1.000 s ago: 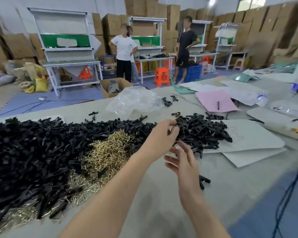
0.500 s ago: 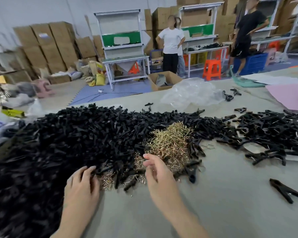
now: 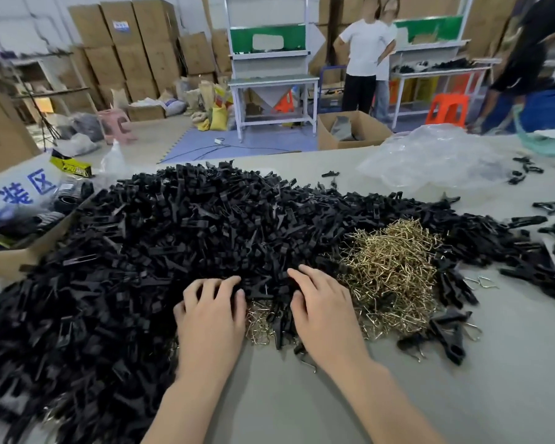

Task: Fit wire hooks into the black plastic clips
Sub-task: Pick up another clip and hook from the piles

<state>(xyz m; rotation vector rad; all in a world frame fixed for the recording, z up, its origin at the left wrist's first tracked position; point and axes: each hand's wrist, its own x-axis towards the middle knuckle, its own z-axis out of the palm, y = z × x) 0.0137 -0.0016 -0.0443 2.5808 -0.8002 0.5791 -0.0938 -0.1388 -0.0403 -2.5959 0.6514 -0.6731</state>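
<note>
A large heap of black plastic clips (image 3: 173, 245) covers the left and middle of the grey table (image 3: 462, 379). A tangle of brass-coloured wire hooks (image 3: 394, 270) lies against its right side. My left hand (image 3: 210, 318) rests palm down on the near edge of the clip heap, fingers slightly bent into the clips. My right hand (image 3: 322, 312) lies palm down beside it, fingertips in the clips where they meet the hooks. Whether either hand holds a piece is hidden under the palms.
A crumpled clear plastic bag (image 3: 436, 155) lies at the back right. An open cardboard box (image 3: 16, 238) with dark parts stands at the table's left edge. Loose clips (image 3: 446, 334) lie to the right. Two people (image 3: 366, 49) stand beyond the table by white workbenches.
My view swung left from the right-hand clip pile to the big heap. Both hands came down from mid-air and moved forward onto the clips.
</note>
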